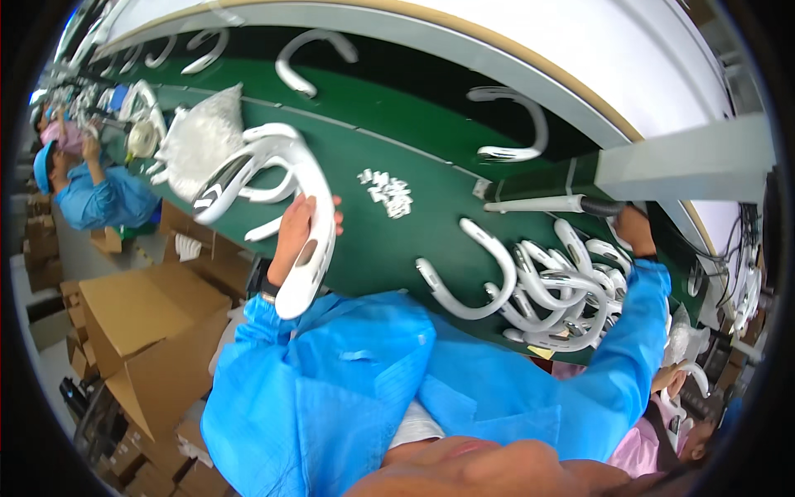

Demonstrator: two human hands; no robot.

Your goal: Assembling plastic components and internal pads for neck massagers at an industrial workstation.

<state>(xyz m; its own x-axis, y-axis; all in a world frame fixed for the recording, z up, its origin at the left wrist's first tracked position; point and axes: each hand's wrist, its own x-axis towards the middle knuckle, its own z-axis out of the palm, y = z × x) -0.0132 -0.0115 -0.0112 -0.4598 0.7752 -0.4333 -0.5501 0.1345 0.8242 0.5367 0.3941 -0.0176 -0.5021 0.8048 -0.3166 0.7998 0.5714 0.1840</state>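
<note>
My left hand [296, 236] is closed around one arm of a white, C-shaped neckband casing [308, 170] and holds it tilted over the green bench. Part of another white curved band [277, 186] shows behind it. Far to the right, my right hand [634, 230] is curled beside the black end of a white rod-shaped tool [534, 204]. Its fingers are partly hidden, and what they grip cannot be made out. Below that hand lies a heap of white neckband casings [563, 306], with a single casing [480, 306] at its left edge.
Small white pieces [387, 195] lie mid-bench beside a bulging clear bag of white parts [207, 137]. More curved casings [319, 58] rest along the far strip. A pale post [687, 157] juts in at right. Cardboard boxes [157, 306] stand at left; co-workers [103, 195] sit on both sides.
</note>
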